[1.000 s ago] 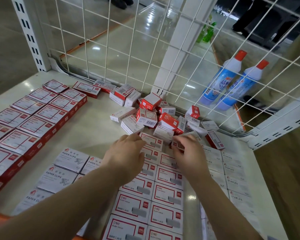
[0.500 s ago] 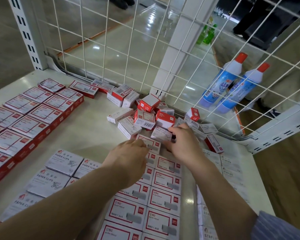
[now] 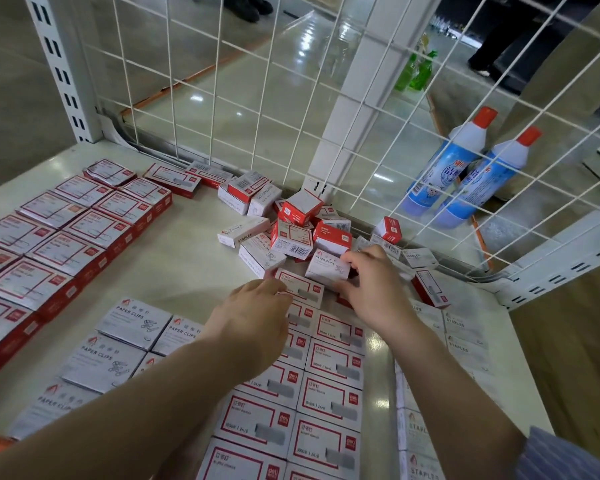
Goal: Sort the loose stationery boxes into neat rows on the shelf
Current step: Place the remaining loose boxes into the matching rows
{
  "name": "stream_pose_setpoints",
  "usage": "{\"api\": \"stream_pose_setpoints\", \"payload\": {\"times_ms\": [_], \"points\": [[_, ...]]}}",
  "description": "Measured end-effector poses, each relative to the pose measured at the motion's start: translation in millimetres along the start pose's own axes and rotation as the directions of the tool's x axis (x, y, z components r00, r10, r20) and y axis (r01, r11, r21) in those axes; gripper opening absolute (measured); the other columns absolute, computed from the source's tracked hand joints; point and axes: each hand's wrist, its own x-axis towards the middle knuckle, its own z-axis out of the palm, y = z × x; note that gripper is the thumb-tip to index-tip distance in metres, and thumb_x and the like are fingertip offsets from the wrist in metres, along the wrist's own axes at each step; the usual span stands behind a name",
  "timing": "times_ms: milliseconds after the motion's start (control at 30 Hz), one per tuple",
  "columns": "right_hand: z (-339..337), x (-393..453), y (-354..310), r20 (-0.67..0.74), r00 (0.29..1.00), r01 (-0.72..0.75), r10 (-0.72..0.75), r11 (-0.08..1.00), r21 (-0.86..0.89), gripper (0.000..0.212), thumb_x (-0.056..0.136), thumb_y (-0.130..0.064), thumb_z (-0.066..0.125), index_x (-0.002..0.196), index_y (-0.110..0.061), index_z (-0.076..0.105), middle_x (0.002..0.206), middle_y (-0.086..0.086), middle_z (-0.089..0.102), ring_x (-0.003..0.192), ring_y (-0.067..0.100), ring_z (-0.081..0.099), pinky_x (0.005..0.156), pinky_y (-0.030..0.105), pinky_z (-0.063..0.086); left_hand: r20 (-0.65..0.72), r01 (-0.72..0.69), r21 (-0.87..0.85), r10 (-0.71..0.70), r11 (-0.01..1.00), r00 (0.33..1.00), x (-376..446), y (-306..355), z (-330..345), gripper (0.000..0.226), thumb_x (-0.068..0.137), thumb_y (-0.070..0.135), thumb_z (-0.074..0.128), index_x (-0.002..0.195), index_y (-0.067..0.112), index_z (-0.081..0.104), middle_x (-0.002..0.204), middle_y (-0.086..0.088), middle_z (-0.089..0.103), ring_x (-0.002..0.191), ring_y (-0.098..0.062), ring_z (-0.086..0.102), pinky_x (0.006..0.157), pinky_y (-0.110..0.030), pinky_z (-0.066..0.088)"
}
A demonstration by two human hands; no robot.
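Your right hand [image 3: 368, 289] pinches a white paper-clip box [image 3: 328, 268] at the pile's [image 3: 291, 230] near edge; your left hand [image 3: 257, 306] rests curled on the staple row [image 3: 326, 358] (whether it grips, I cannot tell). Light, stiff cardboard: take it by opposite sides.

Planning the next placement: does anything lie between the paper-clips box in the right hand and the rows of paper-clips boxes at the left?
Yes. The left hand and its forearm lie across the path from the right hand and its white paper-clips box to the paper-clips rows.
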Motion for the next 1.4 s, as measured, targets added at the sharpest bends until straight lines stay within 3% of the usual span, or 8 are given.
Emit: {"api": "stream_pose_setpoints", "payload": {"times_ms": [300,600,900,1400], "points": [[3.2,-2.5,-5.1,-0.012,0.998,-0.055,0.055,0.998,0.004,0.028,0.086,-0.026,0.064,0.111,-0.016,0.057,0.123,0.003,0.045,0.111,0.02,0.048,0.093,0.029,0.038,0.016,0.088,-0.115,-0.087,0.989,0.996,-3.7,2.3,-6.8,0.036,0.097,0.021,0.041,0.133,0.024,0.046,0.136,0.01,0.039,0.117,-0.013,0.048,0.085,-0.023,0.052],[3.8,-3.3,-6.6,-0.026,0.998,-0.055,0.055,0.998,0.011,0.032,0.084,-0.026,0.066,0.114,-0.016,0.058,0.122,0.003,0.045,0.112,0.02,0.047,0.095,0.031,0.039,-0.004,0.085,-0.1,-0.085,0.991,0.996,-3.6,0.0,-4.1,0.038,0.097,0.022,0.041,0.134,0.024,0.044,0.137,0.011,0.037,0.119,-0.013,0.047,0.089,-0.026,0.052],[0.5,-5.3,0.7,0.063,0.998,-0.025,0.024,1.0,0.015,0.068,0.077,-0.031,0.073,0.136,-0.02,0.042,0.132,0.002,0.035,0.127,0.021,0.032,0.104,0.035,0.03,-0.007,0.084,-0.095,-0.085,0.992,0.996,-3.3,-3.6,-1.0,0.04,0.097,0.023,0.04,0.136,0.026,0.041,0.14,0.011,0.035,0.119,-0.012,0.046,0.085,-0.024,0.053],[3.6,-4.6,1.2,0.046,0.999,-0.009,0.008,1.0,0.022,0.067,0.075,-0.036,0.074,0.134,-0.02,0.044,0.128,0.002,0.036,0.124,0.02,0.033,0.103,0.036,0.033,-0.004,0.092,-0.083,-0.093,0.992,0.996,-0.5,-2.7,-0.4,0.041,0.097,0.023,0.041,0.137,0.025,0.04,0.139,0.011,0.034,0.119,-0.012,0.046,0.082,-0.022,0.053]]}}
